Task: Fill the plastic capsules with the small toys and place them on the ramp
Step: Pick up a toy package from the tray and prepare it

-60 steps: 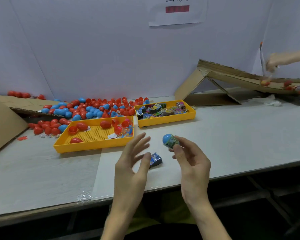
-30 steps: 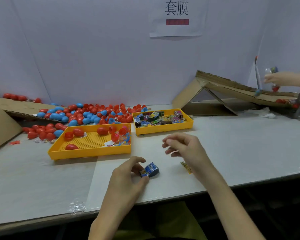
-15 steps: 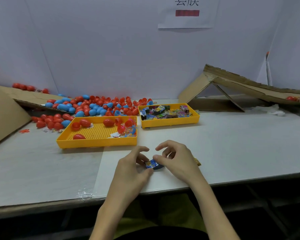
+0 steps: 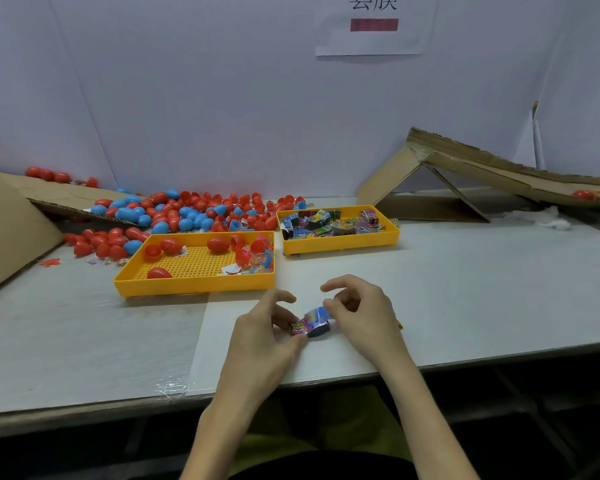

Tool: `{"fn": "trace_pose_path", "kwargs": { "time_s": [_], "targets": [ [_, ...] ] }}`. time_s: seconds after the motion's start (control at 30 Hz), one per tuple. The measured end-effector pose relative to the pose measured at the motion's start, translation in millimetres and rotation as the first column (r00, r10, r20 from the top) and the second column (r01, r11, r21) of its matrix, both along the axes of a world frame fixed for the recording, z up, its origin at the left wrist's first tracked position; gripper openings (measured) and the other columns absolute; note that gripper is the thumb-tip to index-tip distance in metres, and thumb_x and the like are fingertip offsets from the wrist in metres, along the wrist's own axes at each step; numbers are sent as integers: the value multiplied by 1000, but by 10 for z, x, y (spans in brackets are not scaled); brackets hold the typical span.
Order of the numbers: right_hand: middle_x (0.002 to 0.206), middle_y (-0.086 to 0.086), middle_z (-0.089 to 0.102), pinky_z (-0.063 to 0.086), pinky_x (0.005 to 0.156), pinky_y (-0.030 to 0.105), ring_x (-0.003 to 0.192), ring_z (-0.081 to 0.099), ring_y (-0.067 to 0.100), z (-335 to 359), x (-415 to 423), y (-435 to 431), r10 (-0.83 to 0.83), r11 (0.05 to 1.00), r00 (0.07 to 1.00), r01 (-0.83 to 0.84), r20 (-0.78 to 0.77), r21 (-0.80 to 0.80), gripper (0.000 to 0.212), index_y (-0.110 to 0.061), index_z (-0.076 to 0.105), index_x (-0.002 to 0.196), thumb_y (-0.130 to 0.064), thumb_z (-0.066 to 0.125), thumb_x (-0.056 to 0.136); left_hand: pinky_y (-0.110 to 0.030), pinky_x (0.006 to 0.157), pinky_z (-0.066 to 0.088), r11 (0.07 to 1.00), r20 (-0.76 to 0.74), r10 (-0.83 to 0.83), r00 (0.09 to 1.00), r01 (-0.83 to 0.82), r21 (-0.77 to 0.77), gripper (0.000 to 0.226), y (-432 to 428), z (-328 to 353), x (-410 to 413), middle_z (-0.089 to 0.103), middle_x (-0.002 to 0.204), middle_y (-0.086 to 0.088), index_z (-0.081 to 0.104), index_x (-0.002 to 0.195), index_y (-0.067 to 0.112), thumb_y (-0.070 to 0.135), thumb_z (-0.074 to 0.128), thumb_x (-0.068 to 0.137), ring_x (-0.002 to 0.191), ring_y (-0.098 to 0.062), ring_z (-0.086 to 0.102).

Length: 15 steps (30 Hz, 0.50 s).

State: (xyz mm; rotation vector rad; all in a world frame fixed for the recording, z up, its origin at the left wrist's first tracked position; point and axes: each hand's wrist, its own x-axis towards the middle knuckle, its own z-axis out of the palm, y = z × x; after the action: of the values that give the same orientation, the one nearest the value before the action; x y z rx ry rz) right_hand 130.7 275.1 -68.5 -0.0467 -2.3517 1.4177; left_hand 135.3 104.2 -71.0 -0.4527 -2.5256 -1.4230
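Left hand (image 4: 264, 336) and right hand (image 4: 362, 315) both pinch the small toy packet (image 4: 311, 323) low over the table (image 4: 465, 289), probably folding it for a capsule.

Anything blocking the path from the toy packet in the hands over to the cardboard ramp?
Nothing visible does. The left hand and right hand both pinch the toy packet low over the table, and nothing lies on the stretch toward the cardboard ramp. The toy tray sits just left of that line, low.

Left grip (image 4: 267, 329), right grip (image 4: 359, 311): fingers curled, pinching.
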Motion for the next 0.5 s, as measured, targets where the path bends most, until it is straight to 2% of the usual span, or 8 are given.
{"fn": "trace_pose_path", "kwargs": {
  "time_s": [0.07,0.13,0.23,0.3,0.4,0.47,0.5],
  "targets": [
    [68,-5,62,50,64,11,69,64,2,2,8,31,-51,996,998,48,-40,-71,17,-23,71,98,-8,67,91,-3,72,43,1000,2,-1,1000,1,-10,45,-6,7,-2,69,84,14,59,108,31,10,82,76,86,7,60],
    [69,-2,65,57,68,20,74,69,9,24,31,50,-34,983,997,20,-74,-182,17,-23,69,99,-8,68,91,-2,71,44,999,22,-17,1000,17,-28,47,-20,13,-8,67,91,15,57,111,34,13,82,77,88,6,60],
    [72,-4,68,55,64,20,79,70,8,66,89,59,116,947,985,-149,-129,-285,21,-26,69,102,-10,72,89,-2,73,44,994,90,-90,992,94,-47,58,-65,53,-3,55,116,27,50,123,42,24,83,79,103,5,56],
    [72,-4,66,54,65,21,76,68,9,87,126,62,247,906,956,-286,-158,-311,25,-27,70,103,-8,74,87,-6,79,45,988,110,-156,982,154,31,53,-110,97,0,55,121,30,51,126,44,40,80,81,111,6,54],
    [71,-3,64,55,67,24,73,66,10,94,155,56,366,868,915,-402,-169,-291,32,-28,70,104,-4,75,85,-23,82,50,962,110,-189,976,161,221,31,-166,155,17,71,104,17,70,104,41,62,68,82,104,-1,62],
    [71,-3,64,55,66,24,72,66,10,96,168,45,398,861,901,-432,-173,-268,31,-25,69,106,-3,76,84,-33,79,53,960,107,-198,974,170,224,24,-171,156,35,74,92,11,76,87,37,59,66,83,94,-12,65],
    [71,-2,64,55,65,24,72,66,10,94,171,41,403,864,899,-436,-173,-252,31,-24,69,106,-3,77,84,-38,79,53,965,103,-200,974,178,193,15,-162,145,33,74,87,10,77,84,37,50,70,86,90,-16,65]
  ]
}}
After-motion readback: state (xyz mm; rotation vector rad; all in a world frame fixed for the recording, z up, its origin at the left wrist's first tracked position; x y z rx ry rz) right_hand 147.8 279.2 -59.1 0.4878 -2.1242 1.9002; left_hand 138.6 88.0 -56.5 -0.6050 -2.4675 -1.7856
